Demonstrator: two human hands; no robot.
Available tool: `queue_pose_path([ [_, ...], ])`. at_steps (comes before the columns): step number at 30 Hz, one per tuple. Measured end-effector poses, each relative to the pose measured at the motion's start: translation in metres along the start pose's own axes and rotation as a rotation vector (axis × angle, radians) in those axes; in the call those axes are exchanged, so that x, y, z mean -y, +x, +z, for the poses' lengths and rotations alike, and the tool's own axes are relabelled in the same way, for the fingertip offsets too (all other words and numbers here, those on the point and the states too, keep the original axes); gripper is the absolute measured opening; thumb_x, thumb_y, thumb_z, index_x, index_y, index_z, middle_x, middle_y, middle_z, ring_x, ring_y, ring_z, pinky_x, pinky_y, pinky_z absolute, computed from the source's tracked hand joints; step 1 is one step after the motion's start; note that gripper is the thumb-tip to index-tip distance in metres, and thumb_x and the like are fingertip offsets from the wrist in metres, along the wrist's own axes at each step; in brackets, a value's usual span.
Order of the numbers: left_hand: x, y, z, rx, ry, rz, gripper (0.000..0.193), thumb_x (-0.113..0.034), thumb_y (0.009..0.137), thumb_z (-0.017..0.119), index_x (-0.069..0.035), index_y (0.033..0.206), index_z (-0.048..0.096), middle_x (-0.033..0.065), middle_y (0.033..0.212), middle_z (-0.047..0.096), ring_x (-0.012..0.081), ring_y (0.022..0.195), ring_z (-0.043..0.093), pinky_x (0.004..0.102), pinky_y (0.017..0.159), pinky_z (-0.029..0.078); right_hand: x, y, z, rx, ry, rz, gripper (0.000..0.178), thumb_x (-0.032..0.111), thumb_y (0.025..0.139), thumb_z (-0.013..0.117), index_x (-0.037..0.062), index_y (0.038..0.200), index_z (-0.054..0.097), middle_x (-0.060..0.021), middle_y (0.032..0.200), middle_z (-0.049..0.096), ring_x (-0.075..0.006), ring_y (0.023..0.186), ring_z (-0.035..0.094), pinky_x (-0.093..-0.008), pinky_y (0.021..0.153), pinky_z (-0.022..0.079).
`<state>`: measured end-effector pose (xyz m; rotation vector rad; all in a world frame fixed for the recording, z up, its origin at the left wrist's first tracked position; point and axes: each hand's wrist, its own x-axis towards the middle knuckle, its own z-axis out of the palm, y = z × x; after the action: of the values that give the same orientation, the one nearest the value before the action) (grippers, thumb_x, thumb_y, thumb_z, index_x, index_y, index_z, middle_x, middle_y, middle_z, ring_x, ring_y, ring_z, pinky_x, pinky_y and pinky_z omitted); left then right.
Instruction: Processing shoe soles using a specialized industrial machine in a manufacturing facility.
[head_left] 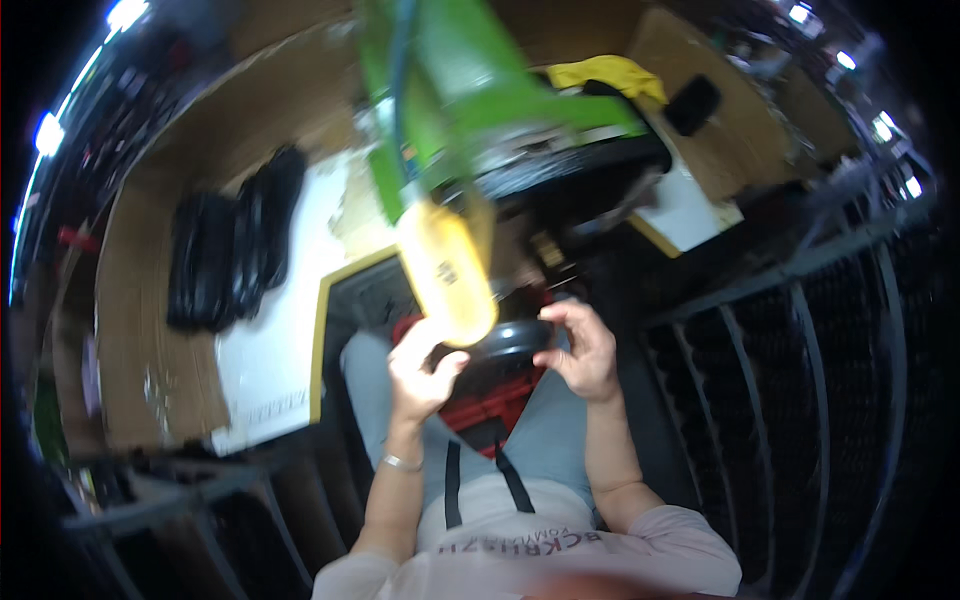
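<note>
A glossy black curved piece [510,341] spans the gap between my two hands, above my lap; blur hides its exact kind. My left hand [420,378] is closed on its left end, thumb toward me, with the fingertips partly behind a yellow rounded oblong part [447,275]. My right hand [585,355] pinches the right end between thumb and fingers. Just beyond the piece, the dark working end of a green machine [480,90] stands in front of me, blurred. The yellow part hangs below a blue cable [402,80] and overlaps the view of the piece.
On the left, a stack of black elongated pieces [235,245] lies on a white board [275,360] edged in yellow, inside cardboard walls [150,270]. A yellow cloth [610,75] and a black piece [692,105] are at the back right. Metal racks [745,370] flank me.
</note>
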<state>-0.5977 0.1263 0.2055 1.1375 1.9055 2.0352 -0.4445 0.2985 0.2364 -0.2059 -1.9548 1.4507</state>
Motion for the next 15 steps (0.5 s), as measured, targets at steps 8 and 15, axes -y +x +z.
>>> queue_pose_path([
  [8, 0.044, 0.075, -0.194, -0.374, 1.469, 0.044, 0.066, -0.005, 0.071, 0.076, -0.009, 0.131, 0.048, 0.0108, 0.128, 0.051, 0.031, 0.116, 0.048, 0.0454, 0.092, 0.039, 0.12, 0.05, -0.143, -0.316, -0.224, -0.698, 0.034, -0.006, 0.071, 0.068, -0.0009, 0.102, 0.054, -0.0132, 0.091, 0.06, -0.0305, 0.091, 0.062, -0.0409, 0.081, 0.051],
  [15, 0.048, 0.084, -0.226, -0.302, 1.554, -0.496, 0.102, 0.002, 0.062, 0.077, -0.028, 0.146, 0.029, 0.0085, 0.125, 0.048, 0.0342, 0.115, 0.048, 0.0578, 0.089, 0.039, 0.012, 0.172, -0.218, -0.157, -0.833, -0.515, 0.034, -0.017, 0.064, 0.052, 0.0016, 0.093, 0.052, -0.0147, 0.097, 0.06, -0.0321, 0.096, 0.06, -0.0359, 0.083, 0.048],
])
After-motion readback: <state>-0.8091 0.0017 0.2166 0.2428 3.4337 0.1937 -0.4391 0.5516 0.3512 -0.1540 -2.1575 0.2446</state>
